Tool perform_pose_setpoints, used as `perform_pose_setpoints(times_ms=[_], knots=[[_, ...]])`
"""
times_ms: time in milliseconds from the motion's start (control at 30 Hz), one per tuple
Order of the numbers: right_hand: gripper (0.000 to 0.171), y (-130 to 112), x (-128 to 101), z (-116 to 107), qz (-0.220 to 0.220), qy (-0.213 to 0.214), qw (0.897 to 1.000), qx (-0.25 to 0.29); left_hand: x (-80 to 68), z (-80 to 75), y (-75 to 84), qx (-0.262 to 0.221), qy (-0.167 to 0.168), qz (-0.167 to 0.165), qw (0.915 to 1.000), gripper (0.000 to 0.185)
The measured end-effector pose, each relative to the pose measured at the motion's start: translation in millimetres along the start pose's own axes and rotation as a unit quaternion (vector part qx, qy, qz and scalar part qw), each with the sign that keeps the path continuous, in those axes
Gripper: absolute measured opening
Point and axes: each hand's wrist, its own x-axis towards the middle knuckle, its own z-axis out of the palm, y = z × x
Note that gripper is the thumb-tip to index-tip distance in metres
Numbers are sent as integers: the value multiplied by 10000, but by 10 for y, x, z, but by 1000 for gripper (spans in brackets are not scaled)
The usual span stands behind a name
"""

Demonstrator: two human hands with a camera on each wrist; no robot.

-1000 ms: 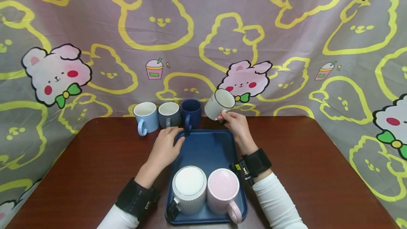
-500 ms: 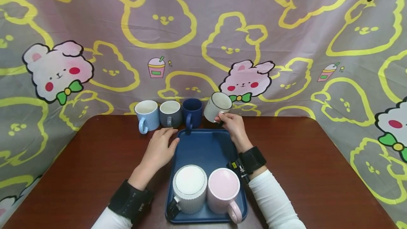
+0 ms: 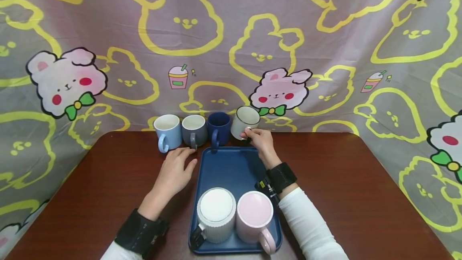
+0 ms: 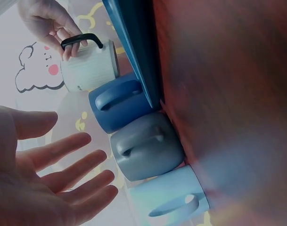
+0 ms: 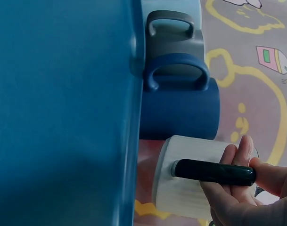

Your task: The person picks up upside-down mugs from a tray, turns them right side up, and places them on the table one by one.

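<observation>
Your right hand (image 3: 260,141) has lowered the cream ribbed ceramic mug with the black handle (image 3: 244,122) from a raised tilt to nearly upright, right beside the navy blue mug (image 3: 218,127) at the end of the row; your left hand (image 3: 175,167) has slid off the dark blue plastic tray's (image 3: 231,167) corner onto the brown wooden table (image 3: 108,179), fingers spread.

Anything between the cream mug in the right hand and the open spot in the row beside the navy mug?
Nothing visible. The right hand holds the cream mug by its black handle, just right of the navy mug, behind the tray.
</observation>
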Motion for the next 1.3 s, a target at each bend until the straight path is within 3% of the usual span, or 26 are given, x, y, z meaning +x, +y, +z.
perform_pose_setpoints(times_ms=[800,1300], knots=[[25,73,89,97,209,140,9990,-366,-136,-101,-172,118,-18,-312,9994,39],[24,106,105,144,211,191,9986,-452,-205,-157,-283,206,120,-209,9995,37]])
